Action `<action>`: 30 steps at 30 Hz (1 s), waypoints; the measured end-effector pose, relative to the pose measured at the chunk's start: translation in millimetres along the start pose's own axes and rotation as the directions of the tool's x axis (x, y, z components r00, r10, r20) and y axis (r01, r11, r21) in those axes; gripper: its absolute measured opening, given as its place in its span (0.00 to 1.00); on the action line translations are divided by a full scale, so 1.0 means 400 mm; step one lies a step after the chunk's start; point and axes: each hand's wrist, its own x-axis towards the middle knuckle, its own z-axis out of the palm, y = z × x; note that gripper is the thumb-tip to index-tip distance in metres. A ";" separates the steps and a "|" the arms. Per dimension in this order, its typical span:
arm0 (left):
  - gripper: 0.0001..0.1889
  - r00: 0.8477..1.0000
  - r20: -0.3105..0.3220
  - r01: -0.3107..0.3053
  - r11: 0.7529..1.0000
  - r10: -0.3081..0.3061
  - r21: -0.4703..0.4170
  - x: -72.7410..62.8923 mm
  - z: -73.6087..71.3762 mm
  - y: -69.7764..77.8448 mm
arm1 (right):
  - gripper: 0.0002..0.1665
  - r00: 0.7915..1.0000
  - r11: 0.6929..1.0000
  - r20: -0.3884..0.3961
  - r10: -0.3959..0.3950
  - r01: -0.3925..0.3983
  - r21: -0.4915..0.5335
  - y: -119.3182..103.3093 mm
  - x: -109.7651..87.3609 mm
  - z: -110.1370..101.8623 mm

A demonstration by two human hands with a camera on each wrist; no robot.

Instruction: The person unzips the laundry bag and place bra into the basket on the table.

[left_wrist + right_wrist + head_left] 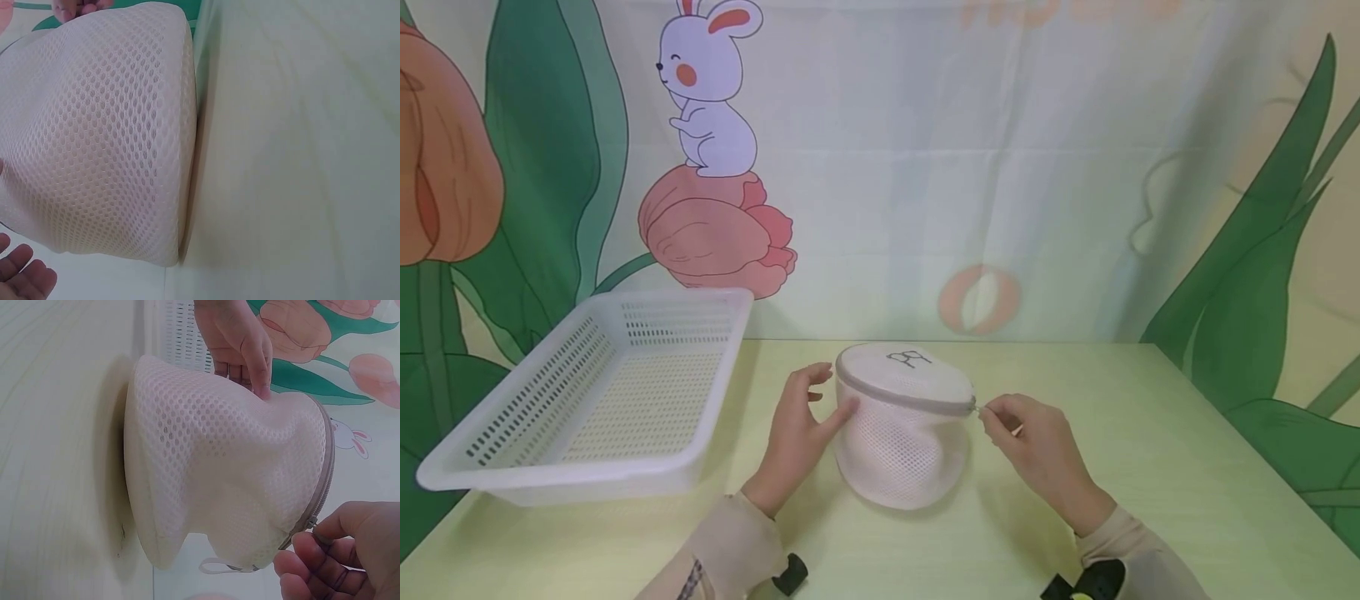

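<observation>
A white mesh laundry bag (898, 450) stands upright on the table, its round lid edged by a grey zipper (917, 402). My right hand (1033, 433) pinches the zipper pull (322, 538) between thumb and fingertips at the bag's right edge. On the opposite side, the thumb of my left hand (805, 425) touches the mesh just below the rim. The other left fingers (28, 272) are relaxed and stand apart from the bag in the left wrist view. The mesh wall is dented inward, and a small fabric loop (215, 567) hangs near the zipper.
A white perforated plastic basket (700, 467) stands on the left of the pale yellow table (1157, 500). Behind the table hangs a curtain (1075, 167) printed with a rabbit and tulips.
</observation>
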 end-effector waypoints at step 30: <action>0.26 0.997 0.034 0.071 0.997 -0.072 0.024 -0.006 0.006 0.000 | 0.07 1.000 0.997 0.017 -0.007 0.009 -0.071 0.007 0.002 -0.002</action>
